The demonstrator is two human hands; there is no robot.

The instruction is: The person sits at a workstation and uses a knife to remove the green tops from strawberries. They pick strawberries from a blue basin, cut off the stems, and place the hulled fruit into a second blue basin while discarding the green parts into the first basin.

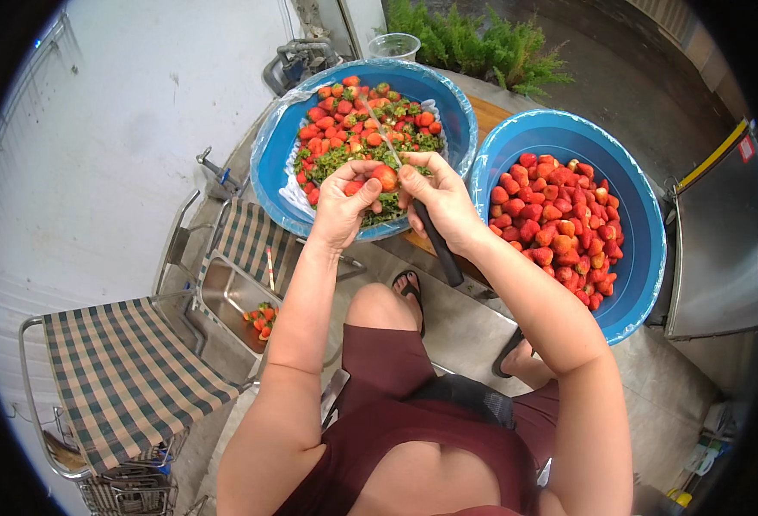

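Observation:
My left hand (348, 205) holds strawberries (385, 178) between its fingers and thumb, above the front of the left blue basin (264, 161). Close beside it, my right hand (435, 193) grips a knife (439, 244) with a black handle; its thin blade points up and away over the basin. Below the hands, that plastic-lined basin contains strawberries with leafy caps and a heap of green trimmings (337, 158). To the right, a second blue basin (640, 258) holds many red strawberries (562, 219), mostly without leaves.
A steel pan (224, 284) with some strawberries (263, 319) rests on a checked chair seat at the left. Another checked chair (137, 374) stands nearer. Behind the basins are a clear plastic tub (394, 46), green plants (482, 45) and a tap (214, 168) at the wall.

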